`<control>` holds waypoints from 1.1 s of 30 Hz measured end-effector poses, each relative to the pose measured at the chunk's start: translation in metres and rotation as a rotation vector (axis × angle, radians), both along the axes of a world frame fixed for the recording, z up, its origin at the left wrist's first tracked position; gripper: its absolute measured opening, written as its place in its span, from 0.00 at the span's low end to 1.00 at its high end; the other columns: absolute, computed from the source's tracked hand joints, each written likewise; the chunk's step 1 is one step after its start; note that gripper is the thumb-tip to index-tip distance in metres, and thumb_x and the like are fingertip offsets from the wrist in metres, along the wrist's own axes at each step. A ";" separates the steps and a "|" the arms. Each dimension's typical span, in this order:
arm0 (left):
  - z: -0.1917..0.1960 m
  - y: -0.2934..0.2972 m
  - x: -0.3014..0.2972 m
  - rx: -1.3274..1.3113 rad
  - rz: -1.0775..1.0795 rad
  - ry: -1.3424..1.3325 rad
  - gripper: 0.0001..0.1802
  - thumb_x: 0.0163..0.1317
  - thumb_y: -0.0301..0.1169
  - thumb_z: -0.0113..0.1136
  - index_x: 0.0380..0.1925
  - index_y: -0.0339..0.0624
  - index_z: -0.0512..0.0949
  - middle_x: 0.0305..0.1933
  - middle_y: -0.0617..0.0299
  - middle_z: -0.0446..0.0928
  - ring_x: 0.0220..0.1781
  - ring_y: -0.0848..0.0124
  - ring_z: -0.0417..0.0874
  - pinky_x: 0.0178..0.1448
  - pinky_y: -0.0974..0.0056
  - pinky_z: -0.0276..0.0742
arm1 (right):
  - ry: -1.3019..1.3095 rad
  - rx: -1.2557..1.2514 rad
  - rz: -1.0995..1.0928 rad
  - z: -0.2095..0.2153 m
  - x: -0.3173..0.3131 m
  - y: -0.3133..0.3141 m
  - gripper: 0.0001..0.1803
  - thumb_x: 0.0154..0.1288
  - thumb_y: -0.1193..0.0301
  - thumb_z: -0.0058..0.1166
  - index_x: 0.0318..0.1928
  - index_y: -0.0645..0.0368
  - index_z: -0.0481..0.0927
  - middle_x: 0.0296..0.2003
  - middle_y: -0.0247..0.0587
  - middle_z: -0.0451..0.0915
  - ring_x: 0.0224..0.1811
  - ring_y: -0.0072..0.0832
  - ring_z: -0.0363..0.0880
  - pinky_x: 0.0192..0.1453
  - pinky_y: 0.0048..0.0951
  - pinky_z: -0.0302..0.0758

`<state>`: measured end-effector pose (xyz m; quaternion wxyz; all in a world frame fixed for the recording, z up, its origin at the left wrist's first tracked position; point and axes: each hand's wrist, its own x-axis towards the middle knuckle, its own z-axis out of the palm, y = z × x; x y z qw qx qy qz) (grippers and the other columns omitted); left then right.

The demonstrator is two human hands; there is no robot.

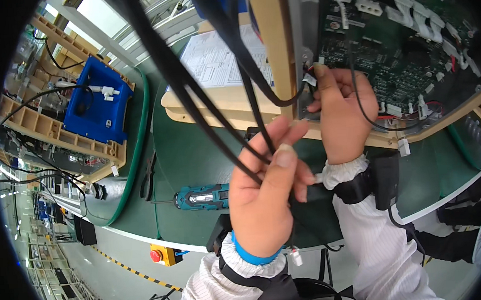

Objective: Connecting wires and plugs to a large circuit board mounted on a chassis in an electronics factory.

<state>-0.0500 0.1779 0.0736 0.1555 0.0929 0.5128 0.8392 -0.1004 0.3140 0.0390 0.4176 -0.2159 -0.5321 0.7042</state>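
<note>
Several black cables run down from above into my left hand, whose fingers are closed around them. Farther right, my right hand reaches to the inner edge of a beige-framed unit. Its thumb and fingers pinch a cable end with a small white tag, beside the grey metal strip; the very tip is hidden by the fingers. Behind this hand lies a green circuit board with white connectors. A thin black wire hangs down in front of the board and across the hand.
A teal electric screwdriver and black pliers lie on the green table. Printed sheets rest on a beige panel. At left stands another beige frame with a blue tray. A red button box sits below the table edge.
</note>
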 end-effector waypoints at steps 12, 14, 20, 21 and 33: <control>0.013 -0.029 0.020 -0.038 0.119 -0.002 0.18 0.75 0.35 0.51 0.58 0.35 0.71 0.46 0.53 0.83 0.35 0.72 0.83 0.32 0.70 0.76 | -0.059 0.350 0.047 -0.017 0.031 -0.029 0.12 0.70 0.72 0.56 0.51 0.63 0.76 0.26 0.35 0.77 0.27 0.20 0.74 0.33 0.26 0.73; 0.022 -0.023 0.025 -0.041 0.109 -0.038 0.19 0.76 0.36 0.50 0.59 0.35 0.71 0.48 0.54 0.83 0.37 0.72 0.83 0.34 0.70 0.77 | 0.017 0.430 0.064 0.000 0.044 -0.036 0.13 0.70 0.72 0.56 0.52 0.64 0.77 0.27 0.37 0.78 0.30 0.21 0.76 0.35 0.26 0.73; 0.024 -0.021 0.036 -0.043 0.162 -0.022 0.19 0.77 0.40 0.49 0.54 0.35 0.76 0.42 0.59 0.84 0.32 0.78 0.79 0.29 0.73 0.68 | -0.012 0.729 -0.148 0.020 0.031 -0.010 0.11 0.70 0.72 0.56 0.48 0.65 0.80 0.30 0.38 0.78 0.30 0.26 0.78 0.36 0.26 0.74; 0.022 -0.025 0.032 -0.039 0.128 -0.060 0.20 0.77 0.41 0.48 0.54 0.34 0.76 0.41 0.59 0.83 0.30 0.79 0.78 0.29 0.74 0.67 | -0.111 0.694 -0.051 0.018 0.033 -0.004 0.12 0.70 0.75 0.55 0.51 0.66 0.79 0.37 0.41 0.77 0.33 0.27 0.78 0.38 0.26 0.75; 0.026 -0.037 0.020 0.101 0.199 -0.024 0.17 0.77 0.39 0.49 0.51 0.36 0.77 0.36 0.63 0.81 0.28 0.82 0.70 0.31 0.76 0.61 | 0.049 0.692 -0.008 0.011 0.021 -0.015 0.11 0.72 0.72 0.56 0.50 0.65 0.77 0.42 0.38 0.77 0.35 0.19 0.74 0.35 0.21 0.74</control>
